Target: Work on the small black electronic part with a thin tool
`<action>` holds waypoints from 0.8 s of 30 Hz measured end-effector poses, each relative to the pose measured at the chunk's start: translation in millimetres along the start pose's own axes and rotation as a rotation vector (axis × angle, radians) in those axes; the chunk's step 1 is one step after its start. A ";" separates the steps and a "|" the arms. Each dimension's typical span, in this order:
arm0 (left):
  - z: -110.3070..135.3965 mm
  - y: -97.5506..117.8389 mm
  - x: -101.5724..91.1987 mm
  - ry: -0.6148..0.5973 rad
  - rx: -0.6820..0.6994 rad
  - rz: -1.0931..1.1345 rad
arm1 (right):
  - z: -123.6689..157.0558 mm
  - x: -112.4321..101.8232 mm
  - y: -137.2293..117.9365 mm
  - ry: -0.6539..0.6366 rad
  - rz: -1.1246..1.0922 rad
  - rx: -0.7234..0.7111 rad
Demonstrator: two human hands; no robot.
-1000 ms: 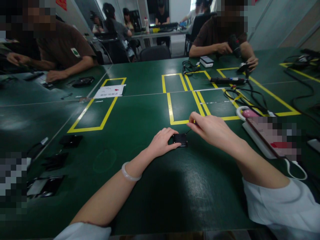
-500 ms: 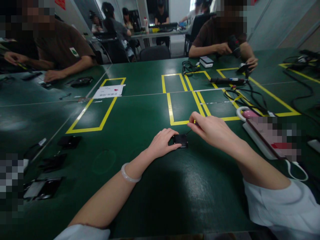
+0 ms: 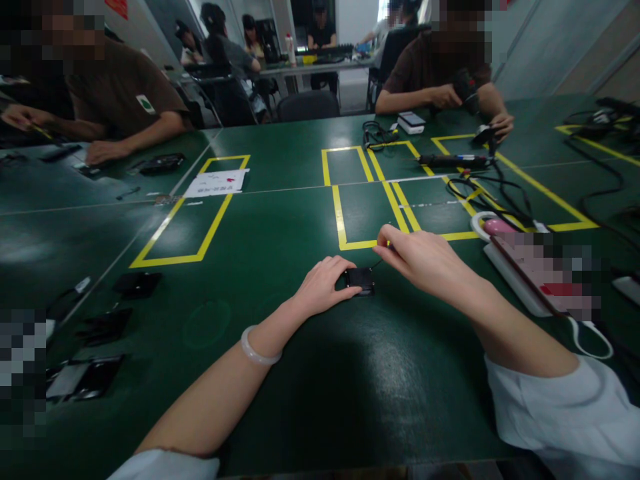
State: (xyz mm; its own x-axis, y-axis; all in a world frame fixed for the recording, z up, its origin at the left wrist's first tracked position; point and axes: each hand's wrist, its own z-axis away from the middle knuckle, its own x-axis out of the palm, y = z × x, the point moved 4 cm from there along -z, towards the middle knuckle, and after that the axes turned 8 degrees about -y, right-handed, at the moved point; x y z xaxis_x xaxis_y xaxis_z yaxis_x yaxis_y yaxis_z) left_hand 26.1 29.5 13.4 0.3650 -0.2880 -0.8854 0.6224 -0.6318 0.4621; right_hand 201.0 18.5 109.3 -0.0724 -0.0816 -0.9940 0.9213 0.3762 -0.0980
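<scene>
A small black rectangular block (image 3: 361, 281) lies on the green tabletop in front of me. My left hand (image 3: 327, 283) grips it from its left side, thumb along the near edge and fingers over the far edge. Just beyond the block's far right corner, my right hand (image 3: 413, 257) is closed in a pinch. A thin dark piece (image 3: 377, 265), a wire or a slim rod, runs from the pinched fingers down to that corner. The fingers hide most of it, so its kind cannot be made out.
Several black parts (image 3: 103, 325) lie on the left. On the right are a power strip (image 3: 543, 280) with a white cord and a black pen-shaped tool (image 3: 454, 162) among cables. Yellow tape (image 3: 341, 217) marks the table (image 3: 300, 413). Across it, a co-worker holds a power drill (image 3: 466, 91).
My hands, the black block and the thin piece keep nearly the same places. The whole view has shifted very slightly.
</scene>
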 end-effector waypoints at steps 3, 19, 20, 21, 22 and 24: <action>0.1 0.4 -0.2 -0.001 0.004 0.004 | 0.3 1.1 -0.2 -0.007 -0.011 -0.010; 0.1 -0.5 -0.2 0.003 0.007 0.017 | 2.2 -0.1 -2.2 0.002 -0.014 -0.027; 0.1 -0.6 -0.2 0.005 0.007 0.016 | 2.3 -0.4 -2.5 0.005 -0.032 -0.039; 0.0 -0.7 0.0 0.002 0.007 0.017 | 2.4 -0.8 -2.6 0.008 -0.045 -0.044; 0.1 -0.6 0.0 0.004 0.007 0.018 | 2.4 -1.3 -2.6 0.013 -0.054 -0.042; 0.2 -0.4 0.0 -0.001 0.003 0.020 | 2.0 -1.7 -2.4 0.018 -0.055 -0.025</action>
State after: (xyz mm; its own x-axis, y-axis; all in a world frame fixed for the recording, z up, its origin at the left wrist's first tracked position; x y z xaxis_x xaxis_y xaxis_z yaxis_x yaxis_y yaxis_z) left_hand 25.7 29.6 13.3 0.3764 -0.3010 -0.8762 0.6131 -0.6281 0.4792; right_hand 199.7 15.9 111.4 -0.1297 -0.0858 -0.9878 0.9060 0.3945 -0.1532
